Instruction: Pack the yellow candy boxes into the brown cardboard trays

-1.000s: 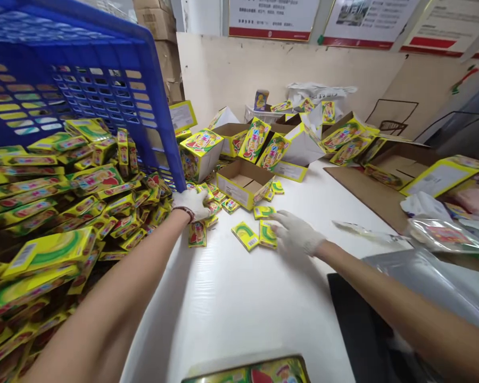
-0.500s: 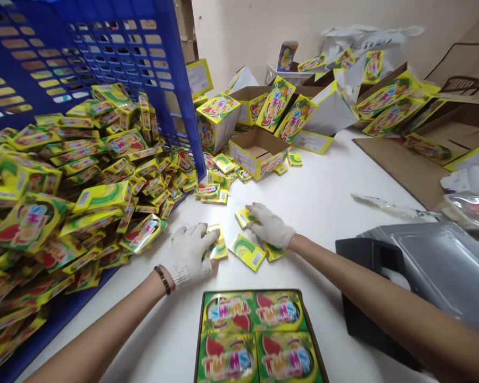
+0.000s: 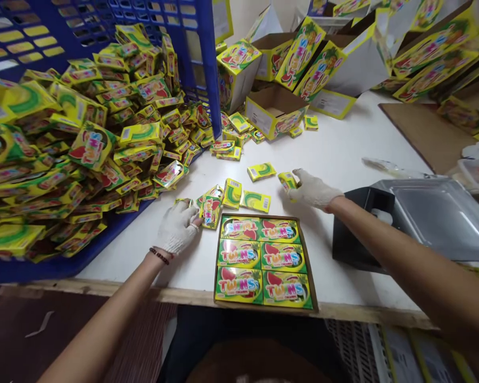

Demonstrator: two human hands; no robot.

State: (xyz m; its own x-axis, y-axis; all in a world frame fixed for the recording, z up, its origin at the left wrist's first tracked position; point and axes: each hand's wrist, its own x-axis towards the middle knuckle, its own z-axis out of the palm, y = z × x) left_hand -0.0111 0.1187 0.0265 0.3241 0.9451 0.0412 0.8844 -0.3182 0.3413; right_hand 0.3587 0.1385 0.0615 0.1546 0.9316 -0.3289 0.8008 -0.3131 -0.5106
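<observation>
Right now, the right hand [image 3: 314, 190] is closing its thumb and fingers around a small box [image 3: 287, 181] above the white table [image 3: 335, 143]. Meanwhile, the left hand [image 3: 176, 229] is lying half curled, its fingers touching a watermelon-print box [image 3: 211, 211]; whether it is gripping anything, I cannot tell. Three loose boxes [image 3: 232, 193] are lying between the hands. Just in front, a cardboard tray [image 3: 312, 290] is holding six boxes [image 3: 239, 252] in two columns, while a blue crate [image 3: 209, 69] is leaning open at left, spilling more.
</observation>
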